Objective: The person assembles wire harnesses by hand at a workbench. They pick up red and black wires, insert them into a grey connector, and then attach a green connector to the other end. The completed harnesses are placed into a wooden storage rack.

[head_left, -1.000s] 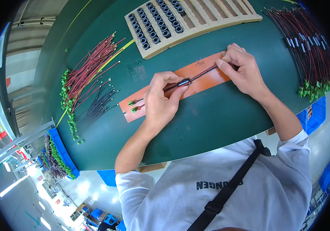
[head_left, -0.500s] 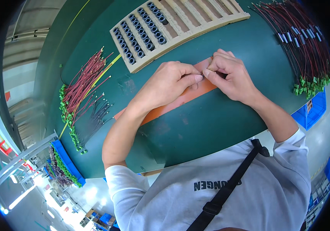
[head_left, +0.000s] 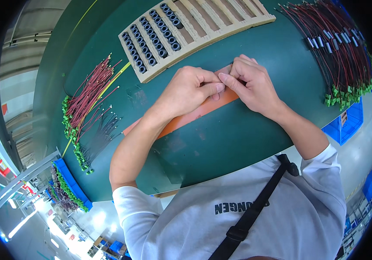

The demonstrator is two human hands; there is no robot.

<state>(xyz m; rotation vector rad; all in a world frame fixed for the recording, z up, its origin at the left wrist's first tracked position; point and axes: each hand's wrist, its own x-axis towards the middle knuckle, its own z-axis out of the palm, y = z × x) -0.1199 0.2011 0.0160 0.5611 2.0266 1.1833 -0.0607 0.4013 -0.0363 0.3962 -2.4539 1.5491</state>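
Observation:
Both hands meet above an orange strip (head_left: pixel 196 116) that lies slantwise on the green table. My left hand (head_left: pixel 193 89) is closed in a pinch, thumb against the fingers. Touching its fingertips, my right hand (head_left: pixel 252 83) is closed too, its thumb pointing left and its fingers curled. Whatever sits between the fingertips is hidden or too small to name. Just beyond the hands stands a light wooden rack (head_left: pixel 173 60) with long slots. Several dark ring-shaped cores (head_left: pixel 150 40) fill its left slots, while slots farther right hold none.
Red wires (head_left: pixel 91 95) with green connectors lie at the left, beside black wires (head_left: pixel 104 129). A larger bundle of red and black wires (head_left: pixel 315 31) with grey sleeves and green connectors covers the right. Blue bins (head_left: pixel 353 120) (head_left: pixel 69 183) stand beyond the table's edges.
The whole view has shifted slightly, moving the scene a little to the left. My hands stay together over the strip, with the right thumb now resting closer against the left fingertips.

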